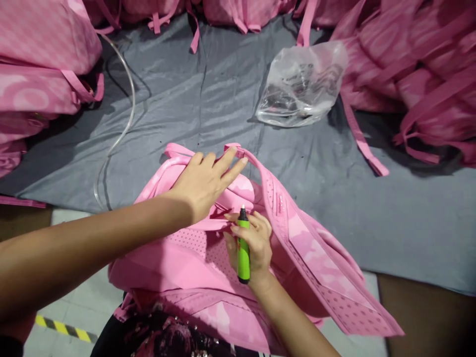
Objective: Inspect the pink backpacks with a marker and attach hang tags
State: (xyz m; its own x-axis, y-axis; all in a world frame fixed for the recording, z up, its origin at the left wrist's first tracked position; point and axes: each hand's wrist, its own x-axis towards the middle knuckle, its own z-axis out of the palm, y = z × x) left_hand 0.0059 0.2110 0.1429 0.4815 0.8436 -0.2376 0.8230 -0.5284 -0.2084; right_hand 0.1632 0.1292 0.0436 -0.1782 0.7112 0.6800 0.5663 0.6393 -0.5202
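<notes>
A pink backpack (312,248) lies at the table's near edge, its strap and dotted mesh side facing up. My left hand (206,183) rests on its upper part with the fingers spread, the fingertips near the top of the strap. Just below and to the right, my right hand (255,240) is closed around a green marker (243,253) with a black collar. The marker stands roughly upright in view, its pale tip pointing away from me and uncovered. Folds of pink fabric lie under both hands.
Pink bags are piled at the left (44,44), along the back and at the right (409,74) of the grey-covered table (167,99). A clear plastic bag (301,84) lies at back right. A clear tube (130,94) curves at left. Yellow-black tape (63,328) marks the floor.
</notes>
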